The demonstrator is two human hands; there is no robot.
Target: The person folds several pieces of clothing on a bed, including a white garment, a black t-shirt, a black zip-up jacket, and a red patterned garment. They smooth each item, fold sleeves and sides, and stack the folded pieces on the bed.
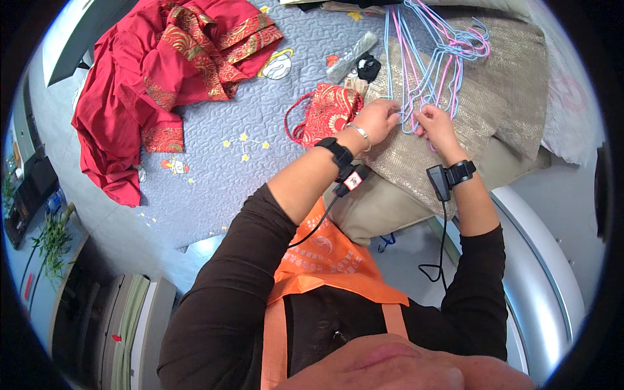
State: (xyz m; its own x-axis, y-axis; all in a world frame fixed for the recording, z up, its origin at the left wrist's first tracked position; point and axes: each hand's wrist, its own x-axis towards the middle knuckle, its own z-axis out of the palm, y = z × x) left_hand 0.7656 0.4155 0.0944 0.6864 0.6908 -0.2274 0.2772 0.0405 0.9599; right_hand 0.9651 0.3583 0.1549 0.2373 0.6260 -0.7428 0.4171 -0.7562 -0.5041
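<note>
A tangle of pink and blue wire clothes hangers (438, 53) lies over a beige patterned cushion (516, 73). My left hand (378, 122) is at the lower left ends of the hangers, fingers bent by a blue one; how firmly it holds is unclear. Close to its right, my right hand (435, 126) pinches the lower end of a hanger between thumb and fingers. Beside my left wrist lies a red and gold brocade pouch (329, 109) with a looped red cord. Farther left, a crumpled red garment (131, 92) with gold-patterned trim is spread on the quilted cover.
The blue-grey quilted cover (214, 180) bears star and planet pictures. A clear plastic-wrapped roll (353, 56) and a small black item (368, 67) lie above the pouch. A curved silver-grey edge (531, 258) stands at right. A green plant (53, 243) is at far left.
</note>
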